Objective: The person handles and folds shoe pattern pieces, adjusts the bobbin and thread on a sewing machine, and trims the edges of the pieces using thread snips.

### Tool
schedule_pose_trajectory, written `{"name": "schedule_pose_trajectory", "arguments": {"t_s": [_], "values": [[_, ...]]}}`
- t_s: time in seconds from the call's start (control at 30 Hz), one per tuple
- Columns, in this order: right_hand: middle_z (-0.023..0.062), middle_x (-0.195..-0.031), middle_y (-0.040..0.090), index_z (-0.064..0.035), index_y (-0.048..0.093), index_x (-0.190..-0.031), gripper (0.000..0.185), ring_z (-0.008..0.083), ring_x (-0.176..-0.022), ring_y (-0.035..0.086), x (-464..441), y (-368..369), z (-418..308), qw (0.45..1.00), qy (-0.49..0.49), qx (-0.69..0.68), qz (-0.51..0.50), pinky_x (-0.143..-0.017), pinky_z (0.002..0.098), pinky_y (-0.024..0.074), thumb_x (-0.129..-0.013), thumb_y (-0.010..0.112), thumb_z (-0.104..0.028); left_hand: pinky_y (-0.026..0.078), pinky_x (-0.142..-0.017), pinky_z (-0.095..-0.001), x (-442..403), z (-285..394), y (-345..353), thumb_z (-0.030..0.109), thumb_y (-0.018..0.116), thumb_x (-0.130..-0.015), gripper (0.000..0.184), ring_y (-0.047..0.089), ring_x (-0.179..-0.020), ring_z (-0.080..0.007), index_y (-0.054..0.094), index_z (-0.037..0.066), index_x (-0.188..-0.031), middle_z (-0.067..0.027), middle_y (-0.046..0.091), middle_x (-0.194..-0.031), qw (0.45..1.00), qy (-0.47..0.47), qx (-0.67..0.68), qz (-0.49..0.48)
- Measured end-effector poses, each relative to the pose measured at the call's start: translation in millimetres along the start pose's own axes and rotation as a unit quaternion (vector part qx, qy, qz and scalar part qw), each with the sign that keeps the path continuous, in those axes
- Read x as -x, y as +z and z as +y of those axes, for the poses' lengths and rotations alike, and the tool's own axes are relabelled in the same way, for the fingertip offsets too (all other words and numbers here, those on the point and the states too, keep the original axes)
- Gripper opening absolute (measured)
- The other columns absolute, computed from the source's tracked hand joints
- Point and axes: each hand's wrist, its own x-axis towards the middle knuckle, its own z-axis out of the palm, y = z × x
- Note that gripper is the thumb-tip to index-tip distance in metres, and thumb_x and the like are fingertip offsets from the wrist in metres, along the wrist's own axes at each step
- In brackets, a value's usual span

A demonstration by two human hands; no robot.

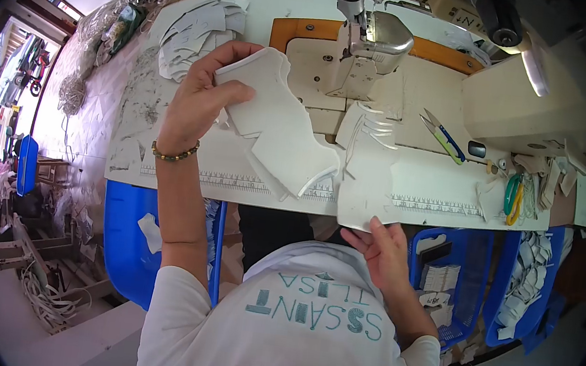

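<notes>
My left hand [209, 94], with a beaded bracelet at the wrist, pinches the upper left end of a white cut piece [274, 98] of sheet material. More white pieces [288, 161] lie under and beside it, near the printed ruler. At the table's front edge, my right hand [379, 247] has its thumb on top of another white piece [366, 191], fingers underneath. That piece reaches back toward the sewing machine [377, 48], where several narrow curled strips [375, 129] overlap its far end. Whether the two held pieces are joined cannot be seen.
A stack of white pieces [201, 35] lies at the back left. Thread snips [446, 139] and yellow-and-green-handled scissors [513, 197] are to the right. Blue baskets [131, 237] stand below the table edge, some holding cut pieces. The machine head overhangs the table's back.
</notes>
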Motion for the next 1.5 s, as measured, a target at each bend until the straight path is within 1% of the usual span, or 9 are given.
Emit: {"name": "schedule_pose_trajectory", "arguments": {"t_s": [0.47,0.67,0.93,1.07,1.13,1.2,1.27,1.3,1.5], "values": [[0.0233,-0.108,0.056,0.0054,0.042,-0.119,0.053,0.0303,-0.096,0.059,-48,68,14,0.891,0.351,0.033,-0.285,-0.078,0.0384,0.0507,-0.093,0.036,-0.041,0.042,-0.086,-0.0284,38,-17,-4,-0.008,0.054,-0.068,0.051,0.049,-0.098,-0.0163,0.037,0.003,-0.115,-0.0085,0.048,-0.106,0.967,0.093,0.128,0.198],[0.0131,-0.123,0.044,-0.0009,0.034,-0.126,0.044,0.0205,-0.111,0.047,-53,79,-2,0.96,-0.091,0.163,-0.207,-0.091,0.033,0.0398,-0.09,0.05,-0.021,0.039,-0.084,-0.0273,60,-62,59,-0.007,0.057,-0.074,0.048,0.046,-0.097,-0.0145,0.028,0.004,-0.111,-0.0096,0.041,-0.107,0.926,0.102,0.207,0.298],[0.0072,-0.099,0.055,-0.0028,0.041,-0.116,0.032,0.0125,-0.09,0.051,-76,72,-49,0.931,-0.219,0.236,-0.17,-0.081,0.0263,0.0416,-0.085,0.05,-0.003,0.031,-0.088,-0.0373,93,-84,84,0.024,0.068,-0.065,0.064,0.04,-0.1,-0.028,0.036,-0.003,-0.113,-0.0176,0.041,-0.107,0.936,0.194,-0.243,0.168],[0.0148,-0.092,0.06,-0.0047,0.049,-0.11,0.034,0.0257,-0.081,0.059,-80,80,-97,0.78,-0.331,0.518,-0.114,-0.076,0.0335,0.0446,-0.077,0.052,0.0,0.027,-0.093,-0.0376,82,-97,64,0.021,0.058,-0.076,0.055,0.036,-0.109,-0.0252,0.034,-0.004,-0.118,-0.0164,0.037,-0.118,0.928,0.187,-0.105,0.304],[0.0128,-0.096,0.06,-0.0053,0.051,-0.111,0.036,0.0249,-0.084,0.058,-89,84,-108,0.664,-0.202,0.689,-0.206,-0.076,0.0322,0.0449,-0.076,0.053,-0.003,0.029,-0.092,-0.0396,79,-96,65,0.02,0.052,-0.081,0.052,0.036,-0.112,-0.0249,0.031,-0.004,-0.122,-0.0174,0.036,-0.121,0.93,0.159,-0.088,0.32],[0.0152,-0.093,0.06,-0.0051,0.054,-0.108,0.034,0.0298,-0.078,0.058,-106,87,-100,0.649,-0.171,0.704,-0.23,-0.073,0.0342,0.0457,-0.074,0.052,-0.002,0.031,-0.092,-0.0391,79,-102,65,0.019,0.052,-0.083,0.055,0.036,-0.114,-0.0258,0.028,-0.005,-0.126,-0.0182,0.036,-0.124,0.937,0.109,-0.151,0.297],[0.0124,-0.093,0.06,-0.0048,0.057,-0.104,0.029,0.0279,-0.085,0.055,-135,76,-74,0.618,-0.229,0.683,-0.315,-0.077,0.0355,0.0424,-0.075,0.053,-0.004,0.033,-0.092,-0.0383,75,-108,70,0.021,0.055,-0.083,0.051,0.042,-0.11,-0.0302,0.036,-0.004,-0.123,-0.0201,0.043,-0.119,0.932,0.068,-0.248,0.253],[0.0108,-0.093,0.058,-0.0061,0.059,-0.101,0.027,0.0266,-0.092,0.051,-135,72,-62,0.505,-0.348,0.753,-0.236,-0.082,0.0365,0.037,-0.074,0.057,-0.006,0.034,-0.091,-0.0381,71,-112,69,0.022,0.057,-0.083,0.048,0.045,-0.107,-0.0317,0.04,-0.004,-0.12,-0.0204,0.046,-0.116,0.93,0.046,-0.294,0.213],[0.0089,-0.097,0.054,-0.0047,0.06,-0.1,0.03,0.0253,-0.093,0.048,-103,45,-54,0.451,-0.455,0.763,-0.091,-0.077,0.0369,0.0358,-0.07,0.063,-0.01,0.041,-0.083,-0.0342,43,-107,66,0.014,0.063,-0.077,0.024,0.051,-0.095,-0.0273,0.06,0.001,-0.096,-0.0114,0.056,-0.101,0.921,0.135,-0.358,0.071]]}}
